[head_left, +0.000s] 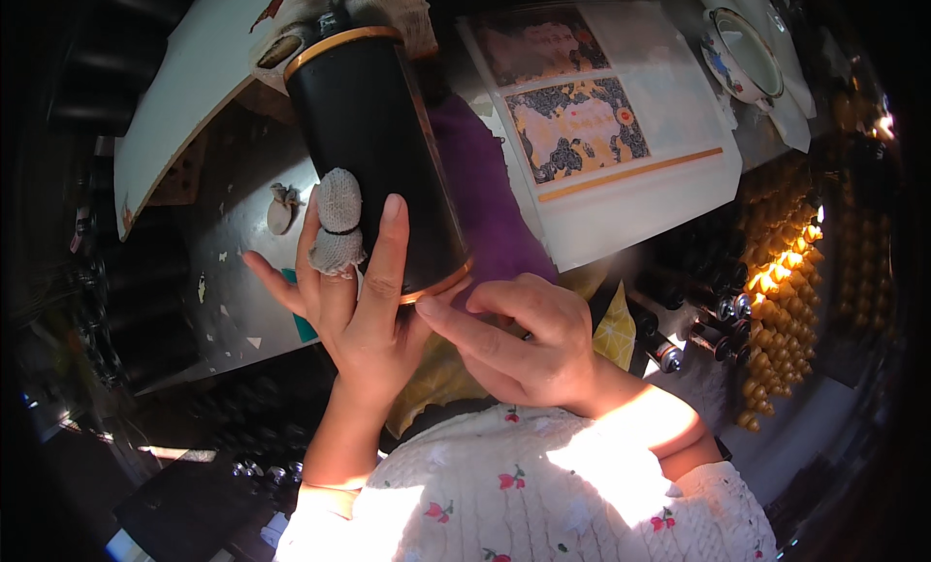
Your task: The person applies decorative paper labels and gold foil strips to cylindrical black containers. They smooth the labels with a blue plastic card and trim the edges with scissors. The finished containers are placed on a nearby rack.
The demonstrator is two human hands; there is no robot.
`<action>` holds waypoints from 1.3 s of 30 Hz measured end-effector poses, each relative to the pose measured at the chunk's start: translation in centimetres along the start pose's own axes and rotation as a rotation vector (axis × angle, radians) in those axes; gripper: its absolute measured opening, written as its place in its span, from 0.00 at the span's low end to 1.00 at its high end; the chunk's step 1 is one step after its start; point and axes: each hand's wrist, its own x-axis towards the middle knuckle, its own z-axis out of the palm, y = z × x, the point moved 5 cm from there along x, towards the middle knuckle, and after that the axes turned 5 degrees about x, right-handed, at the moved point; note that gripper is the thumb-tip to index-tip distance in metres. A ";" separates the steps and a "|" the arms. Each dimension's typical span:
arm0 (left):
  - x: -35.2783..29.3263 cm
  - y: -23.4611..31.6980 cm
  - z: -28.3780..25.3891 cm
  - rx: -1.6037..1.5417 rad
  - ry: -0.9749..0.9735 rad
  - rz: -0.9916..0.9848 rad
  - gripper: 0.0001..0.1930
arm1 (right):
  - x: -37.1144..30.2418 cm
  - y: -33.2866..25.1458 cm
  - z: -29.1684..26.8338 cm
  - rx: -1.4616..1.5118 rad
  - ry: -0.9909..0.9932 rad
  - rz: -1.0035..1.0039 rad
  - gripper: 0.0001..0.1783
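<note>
A black cylinder [373, 145] with gold bands at both ends lies tilted before me, its lower end toward my body. My left hand [354, 305] is at its lower left side, fingers stretched and spread. A grey knitted cloth pad [339, 205], tied round with a dark cord, is lodged among those fingers and covers part of them. My right hand [529, 334] is closed at the lower gold rim [441, 283], thumb and fingers pressed near the edge. Whatever they may pinch there is hidden.
Right of the cylinder, a translucent sheet [659, 208] carries patterned decals [579, 130] and a gold strip [630, 175]. Beyond is an enamel basin [720, 58]. Purple cloth [490, 193] lies beneath. Another small cloth pad [281, 213] rests left; gold pieces [781, 339] crowd the right.
</note>
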 end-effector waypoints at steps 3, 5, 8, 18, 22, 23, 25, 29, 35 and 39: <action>-0.4 -0.4 0.1 0.016 -0.064 0.011 0.33 | -0.4 0.2 0.3 -0.058 -0.005 -0.001 0.30; -0.4 -0.4 -0.2 0.069 -0.048 0.049 0.38 | -0.8 0.6 -0.1 -0.026 -0.001 0.042 0.30; -0.5 -0.3 -0.1 0.073 0.009 0.085 0.42 | -0.8 0.9 -0.8 -0.037 0.113 0.103 0.32; -0.8 -1.4 0.5 -0.223 0.085 0.066 0.48 | -1.1 5.6 -5.5 0.698 0.768 0.791 0.17; 0.3 0.1 0.4 -0.099 0.041 0.010 0.45 | 1.9 0.6 -1.7 0.475 0.188 0.554 0.28; 0.3 0.0 0.7 -0.082 0.011 -0.001 0.45 | 2.9 -0.3 -0.9 0.339 0.208 0.337 0.24; 0.5 -0.2 0.8 -0.060 -0.024 0.007 0.46 | 3.3 -0.4 0.0 0.244 0.141 0.302 0.19; 0.7 -0.2 0.5 -0.038 -0.019 0.024 0.51 | 2.6 0.6 -0.7 0.234 0.188 0.401 0.17; -0.5 -2.7 1.7 -0.308 0.061 -0.019 0.59 | 0.4 2.9 -0.7 0.397 0.337 0.620 0.16; -0.1 -1.6 0.9 -0.197 0.090 0.016 0.58 | 0.3 3.2 -0.5 0.436 0.330 0.627 0.17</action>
